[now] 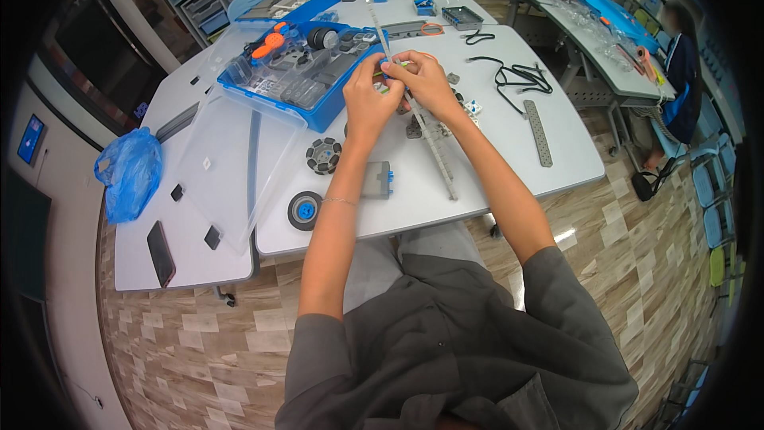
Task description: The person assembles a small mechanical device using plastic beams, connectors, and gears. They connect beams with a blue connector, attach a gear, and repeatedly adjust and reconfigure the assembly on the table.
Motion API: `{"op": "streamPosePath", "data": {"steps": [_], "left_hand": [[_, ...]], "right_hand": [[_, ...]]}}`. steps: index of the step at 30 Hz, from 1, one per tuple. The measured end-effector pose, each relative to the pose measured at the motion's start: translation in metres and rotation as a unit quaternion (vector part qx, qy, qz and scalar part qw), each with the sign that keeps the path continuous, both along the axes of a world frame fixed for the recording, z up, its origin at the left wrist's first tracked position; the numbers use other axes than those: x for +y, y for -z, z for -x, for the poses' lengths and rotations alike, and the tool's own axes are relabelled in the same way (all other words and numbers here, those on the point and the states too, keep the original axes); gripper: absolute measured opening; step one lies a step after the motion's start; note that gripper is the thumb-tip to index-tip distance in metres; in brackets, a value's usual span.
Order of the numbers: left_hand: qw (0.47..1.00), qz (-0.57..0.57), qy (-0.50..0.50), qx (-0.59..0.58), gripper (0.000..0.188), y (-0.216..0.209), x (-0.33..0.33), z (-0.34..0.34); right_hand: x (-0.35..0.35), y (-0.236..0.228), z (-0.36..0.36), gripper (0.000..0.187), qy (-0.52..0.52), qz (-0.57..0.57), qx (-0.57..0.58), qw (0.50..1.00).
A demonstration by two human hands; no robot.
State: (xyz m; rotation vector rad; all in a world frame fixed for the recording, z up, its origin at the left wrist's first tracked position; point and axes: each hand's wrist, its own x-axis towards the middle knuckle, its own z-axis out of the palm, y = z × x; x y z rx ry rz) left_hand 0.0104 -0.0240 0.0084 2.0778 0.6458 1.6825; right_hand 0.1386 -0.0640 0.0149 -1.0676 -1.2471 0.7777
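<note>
Both my hands are together above the white table [493, 179], pinching a long, thin, light-grey perforated beam [436, 151] near its middle. It slants from the far side of the table toward the near edge. My left hand [368, 107] has its fingers closed at the beam's left side. From the right, my right hand [430, 86] presses thumb and fingers on it. Small blue and green bits show between the fingertips; their kind is hidden. Beneath the hands lie small grey and white building parts [415, 127], partly covered by the beam and wrists.
An open blue parts box [326, 115] stands left of the hands. Nearer lie an omni wheel [324, 156], a grey tyre [305, 211] and a grey block [376, 181]. Black cables [521, 76] and a perforated plate [538, 134] lie right. Other people sit at the far side.
</note>
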Motion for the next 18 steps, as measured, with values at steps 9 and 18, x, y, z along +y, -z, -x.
{"op": "streamPosePath", "data": {"steps": [9,18], "left_hand": [[0.999,-0.01,-0.027,-0.019,0.033,-0.002,-0.003,-0.006],[0.999,0.016,-0.027,-0.018,0.032,-0.005,-0.005,-0.008]], "right_hand": [[-0.004,-0.007,0.008,0.042,0.076,-0.051,-0.003,0.996],[-0.004,-0.008,0.011,0.04,0.1,-0.057,0.012,0.993]]}}
